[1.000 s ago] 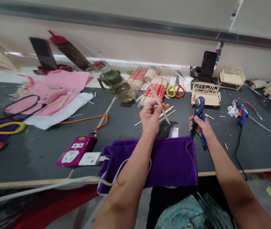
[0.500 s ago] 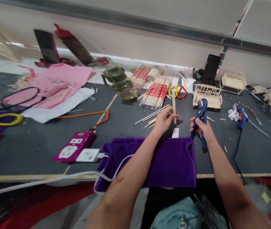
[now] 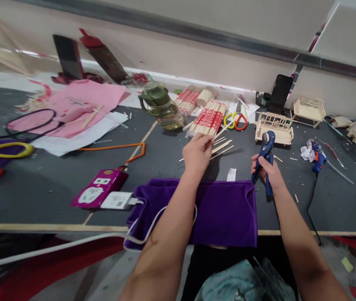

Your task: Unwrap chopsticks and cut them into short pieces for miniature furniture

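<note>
My left hand (image 3: 198, 154) is closed in a pinch around a thin wooden stick (image 3: 226, 128), which slants up to the right. Under and beside it, several loose wooden sticks (image 3: 222, 147) lie on the dark table. Blue pipe cutters (image 3: 267, 144) are gripped in my right hand (image 3: 267, 170), their head pointing away from me. Just beyond the cutters sits a small bench (image 3: 273, 133) built of sticks, with a second stick-built piece of furniture (image 3: 307, 109) behind it to the right.
Packs of chopsticks (image 3: 208, 118), scissors (image 3: 240, 122) and a green jug (image 3: 161, 104) stand or lie toward the back. A glue gun (image 3: 319, 161) rests at right. A purple cloth (image 3: 228, 213) covers the front edge, beside a magenta power strip (image 3: 101, 188) and white cable.
My left hand has moved left and away from me, over the loose sticks. The stick, upright before, now slants. My right hand still holds the cutters in nearly the same place.
</note>
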Available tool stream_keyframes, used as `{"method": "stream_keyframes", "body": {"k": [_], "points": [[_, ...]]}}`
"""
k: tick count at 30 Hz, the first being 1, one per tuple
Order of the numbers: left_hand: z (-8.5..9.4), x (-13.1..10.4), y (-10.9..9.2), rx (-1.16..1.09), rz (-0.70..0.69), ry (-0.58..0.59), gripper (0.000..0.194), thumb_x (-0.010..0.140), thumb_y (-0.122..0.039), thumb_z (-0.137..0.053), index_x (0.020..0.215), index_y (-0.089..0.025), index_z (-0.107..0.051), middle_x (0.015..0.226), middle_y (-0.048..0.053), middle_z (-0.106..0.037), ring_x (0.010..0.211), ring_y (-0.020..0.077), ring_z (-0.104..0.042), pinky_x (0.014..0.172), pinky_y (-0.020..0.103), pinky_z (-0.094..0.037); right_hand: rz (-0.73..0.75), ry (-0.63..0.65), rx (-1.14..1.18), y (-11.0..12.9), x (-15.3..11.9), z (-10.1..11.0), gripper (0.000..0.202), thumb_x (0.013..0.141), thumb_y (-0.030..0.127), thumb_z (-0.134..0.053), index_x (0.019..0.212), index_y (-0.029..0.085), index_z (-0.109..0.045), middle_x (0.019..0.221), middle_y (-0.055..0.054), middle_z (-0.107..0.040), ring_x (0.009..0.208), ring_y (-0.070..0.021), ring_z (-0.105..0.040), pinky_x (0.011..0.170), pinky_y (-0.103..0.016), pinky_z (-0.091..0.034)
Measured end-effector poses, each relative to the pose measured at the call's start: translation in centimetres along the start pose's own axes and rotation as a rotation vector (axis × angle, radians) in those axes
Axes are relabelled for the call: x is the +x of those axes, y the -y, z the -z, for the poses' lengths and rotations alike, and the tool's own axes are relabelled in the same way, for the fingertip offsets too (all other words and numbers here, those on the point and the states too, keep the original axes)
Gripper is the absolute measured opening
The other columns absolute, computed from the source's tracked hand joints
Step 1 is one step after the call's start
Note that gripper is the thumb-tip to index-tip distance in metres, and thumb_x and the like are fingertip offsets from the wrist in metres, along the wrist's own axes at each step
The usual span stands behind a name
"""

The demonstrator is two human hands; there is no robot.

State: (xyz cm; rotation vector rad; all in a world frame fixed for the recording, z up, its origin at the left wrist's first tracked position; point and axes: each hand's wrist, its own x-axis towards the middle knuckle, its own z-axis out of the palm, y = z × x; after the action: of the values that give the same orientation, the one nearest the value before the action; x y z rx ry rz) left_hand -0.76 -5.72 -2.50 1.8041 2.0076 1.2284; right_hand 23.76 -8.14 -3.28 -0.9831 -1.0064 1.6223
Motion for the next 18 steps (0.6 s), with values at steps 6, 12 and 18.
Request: {"method": "stream_keyframes", "body": {"k": [6, 12, 18], "points": [[1.3, 0.8, 1.9, 0.484, 0.143, 0.252, 0.025, 0.086, -0.024, -0.055, 0.093, -0.023, -0.079, 0.103, 0.010, -0.072, 0.099, 0.0304, -0.065, 0.072, 0.035, -0.047, 0.015, 0.003, -0.003, 0.0, 0.0, -0.1, 0.043, 0.074, 0.058, -0.077, 0.092, 0.019, -0.069, 0.072, 0.001, -0.062, 0.060, -0.0120, -0.059, 0.060, -0.028, -0.051], [1.0, 0.5, 0.9, 0.459, 0.113, 0.208, 0.025, 0.089, -0.025, -0.056, 0.101, -0.022, -0.078, 0.105, 0.009, -0.073, 0.104, 0.0297, -0.063, 0.078, 0.036, -0.048, 0.007, -0.005, -0.004, 0.0, 0.1, -0.1, 0.045, 0.073, 0.059, -0.077, 0.092, 0.019, -0.069, 0.073, 0.001, -0.063, 0.060, -0.0122, -0.059, 0.057, -0.027, -0.050], [-0.1, -0.3, -0.4, 0.487, -0.030, 0.402, 0.017, 0.086, -0.025, -0.062, 0.085, -0.020, -0.078, 0.096, 0.012, -0.071, 0.104, 0.0323, -0.057, 0.075, 0.036, -0.047, 0.008, -0.008, 0.002, -0.1, 0.0, -0.1, 0.043, 0.074, 0.058, -0.077, 0.093, 0.019, -0.069, 0.073, 0.001, -0.063, 0.060, -0.0120, -0.059, 0.060, -0.028, -0.052]]}}
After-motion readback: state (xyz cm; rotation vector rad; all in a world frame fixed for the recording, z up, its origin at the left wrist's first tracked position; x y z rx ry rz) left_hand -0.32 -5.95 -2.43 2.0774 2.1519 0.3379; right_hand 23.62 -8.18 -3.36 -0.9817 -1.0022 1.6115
